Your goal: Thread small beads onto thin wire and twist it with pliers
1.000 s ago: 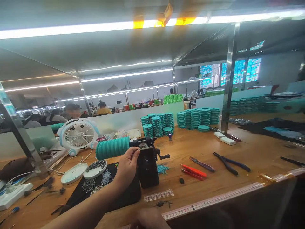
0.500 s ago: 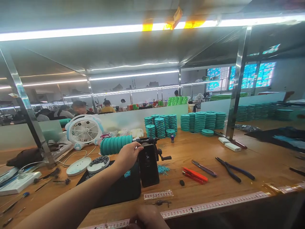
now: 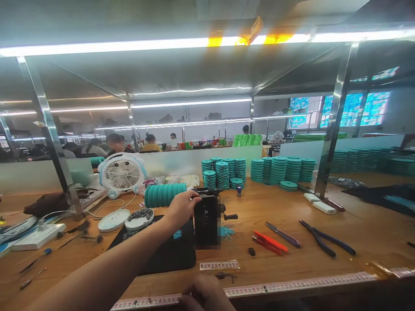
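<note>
My left hand (image 3: 182,210) pinches the top edge of a black phone (image 3: 206,222), which stands upright in front of a small device with a black crank handle (image 3: 231,217). A roll of teal spools (image 3: 164,195) lies on its side just behind that hand. My right hand (image 3: 207,293) is low at the table's front edge, its fingers curled; whatever it may hold is hidden. Near it are a short clear ruler strip (image 3: 219,264) and a small dark tool (image 3: 226,275). A black mat (image 3: 165,255) lies under my left forearm.
Orange cutters (image 3: 270,242), a craft knife (image 3: 283,234) and dark pliers (image 3: 324,239) lie to the right. Teal spool stacks (image 3: 222,175) stand behind. At left are a white fan (image 3: 125,175), two white dishes (image 3: 113,220) and a power strip (image 3: 39,236). People sit beyond the partition.
The whole view has shifted, so the table and its objects appear farther right. My left hand remains at the phone's top edge, and my right hand stays low at the front.
</note>
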Motion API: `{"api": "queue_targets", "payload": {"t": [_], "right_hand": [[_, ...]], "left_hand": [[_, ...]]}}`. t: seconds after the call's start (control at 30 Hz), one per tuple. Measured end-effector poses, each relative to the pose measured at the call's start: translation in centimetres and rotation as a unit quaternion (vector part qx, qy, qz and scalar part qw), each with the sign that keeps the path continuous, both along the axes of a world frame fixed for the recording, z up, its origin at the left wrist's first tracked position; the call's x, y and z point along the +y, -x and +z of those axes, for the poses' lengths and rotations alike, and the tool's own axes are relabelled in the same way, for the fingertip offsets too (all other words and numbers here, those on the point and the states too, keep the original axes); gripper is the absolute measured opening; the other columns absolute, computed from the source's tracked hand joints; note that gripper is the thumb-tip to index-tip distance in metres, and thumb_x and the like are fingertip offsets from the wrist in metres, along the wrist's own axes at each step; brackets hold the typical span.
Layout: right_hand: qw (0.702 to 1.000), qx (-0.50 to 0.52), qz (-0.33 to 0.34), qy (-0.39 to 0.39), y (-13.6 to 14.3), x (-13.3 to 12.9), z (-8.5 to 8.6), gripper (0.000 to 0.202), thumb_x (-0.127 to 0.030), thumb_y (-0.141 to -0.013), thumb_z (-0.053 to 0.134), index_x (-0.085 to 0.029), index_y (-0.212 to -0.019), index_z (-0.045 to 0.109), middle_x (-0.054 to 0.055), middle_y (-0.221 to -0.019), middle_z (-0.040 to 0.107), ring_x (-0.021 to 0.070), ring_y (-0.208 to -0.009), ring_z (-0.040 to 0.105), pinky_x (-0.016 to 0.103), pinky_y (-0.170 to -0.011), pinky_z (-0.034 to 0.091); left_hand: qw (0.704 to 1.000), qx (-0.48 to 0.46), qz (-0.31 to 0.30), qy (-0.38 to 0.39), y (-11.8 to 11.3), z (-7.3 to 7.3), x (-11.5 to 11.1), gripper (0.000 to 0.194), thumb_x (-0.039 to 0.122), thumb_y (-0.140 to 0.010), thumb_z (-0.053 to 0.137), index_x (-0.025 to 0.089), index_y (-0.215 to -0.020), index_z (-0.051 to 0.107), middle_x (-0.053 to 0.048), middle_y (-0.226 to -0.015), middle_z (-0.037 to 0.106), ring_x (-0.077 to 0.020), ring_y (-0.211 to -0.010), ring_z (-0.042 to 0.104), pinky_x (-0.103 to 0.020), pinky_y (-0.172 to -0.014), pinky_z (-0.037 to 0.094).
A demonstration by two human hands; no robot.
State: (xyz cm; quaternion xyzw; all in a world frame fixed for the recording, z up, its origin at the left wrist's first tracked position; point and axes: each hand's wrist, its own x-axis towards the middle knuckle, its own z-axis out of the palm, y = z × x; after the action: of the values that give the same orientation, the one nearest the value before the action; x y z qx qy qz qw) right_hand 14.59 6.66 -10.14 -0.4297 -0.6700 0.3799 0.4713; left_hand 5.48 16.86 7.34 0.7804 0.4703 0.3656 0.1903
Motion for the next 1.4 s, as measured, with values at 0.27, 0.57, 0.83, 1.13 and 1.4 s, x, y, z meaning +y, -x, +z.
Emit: {"api": "queue_targets", "payload": {"t": [0.27,0.57,0.83,1.13,1.4], "right_hand": [[0.925,0.351,0.018,0.143,-1.4,1.1,2.6,0.038,-0.052,-0.070,0.069,-0.017,-0.068,0.055,-0.011,-0.044,0.031,0.0046,-0.039,0.017,0.020,-0.038,0.011],[0.971,0.220,0.028,0.085,-1.0,-0.3,4.0,0.037,-0.051,-0.074,0.065,-0.015,-0.066,0.059,0.001,-0.060,0.059,0.0143,-0.056,0.053,0.025,-0.053,0.041],[0.953,-0.190,-0.235,0.025,-6.7,3.2,5.8,0.030,-0.039,-0.078,0.059,-0.015,-0.096,0.063,0.009,-0.081,0.068,0.0261,-0.079,0.062,0.032,-0.066,0.042],[0.922,-0.302,-0.238,0.043,-6.1,6.1,5.4,0.035,-0.044,-0.064,0.072,-0.020,-0.089,0.066,0.009,-0.091,0.070,0.0280,-0.088,0.063,0.031,-0.067,0.042],[0.920,-0.312,-0.234,0.041,-5.6,6.0,5.5,0.041,-0.049,-0.070,0.067,-0.020,-0.100,0.063,0.008,-0.094,0.070,0.0278,-0.094,0.063,0.031,-0.071,0.043]], "left_hand": [[0.962,-0.116,-0.043,0.245,2.8,-3.8,-7.4,0.023,0.037,-0.077,0.057,0.015,-0.081,0.061,0.000,-0.065,0.062,-0.0134,-0.051,0.056,-0.023,-0.044,0.039],[0.882,-0.191,-0.069,0.425,4.3,-7.5,-9.0,0.021,0.031,-0.061,0.073,0.014,-0.062,0.062,-0.005,-0.054,0.068,-0.0135,-0.046,0.059,-0.022,-0.045,0.043],[0.922,-0.287,0.032,0.257,3.3,-10.7,-7.2,0.021,0.037,-0.070,0.063,0.016,-0.072,0.061,-0.010,-0.088,0.073,-0.0160,-0.063,0.066,-0.022,-0.048,0.044],[0.934,-0.289,0.022,0.210,1.4,-12.4,-6.2,0.023,0.040,-0.079,0.050,0.019,-0.070,0.043,-0.016,-0.111,0.068,-0.0102,-0.037,0.060,-0.019,-0.029,0.032],[0.940,-0.268,0.033,0.209,1.4,-13.0,-6.1,0.021,0.040,-0.082,0.049,0.021,-0.074,0.044,0.000,-0.050,0.066,-0.0125,-0.032,0.055,-0.017,-0.029,0.031]]}}
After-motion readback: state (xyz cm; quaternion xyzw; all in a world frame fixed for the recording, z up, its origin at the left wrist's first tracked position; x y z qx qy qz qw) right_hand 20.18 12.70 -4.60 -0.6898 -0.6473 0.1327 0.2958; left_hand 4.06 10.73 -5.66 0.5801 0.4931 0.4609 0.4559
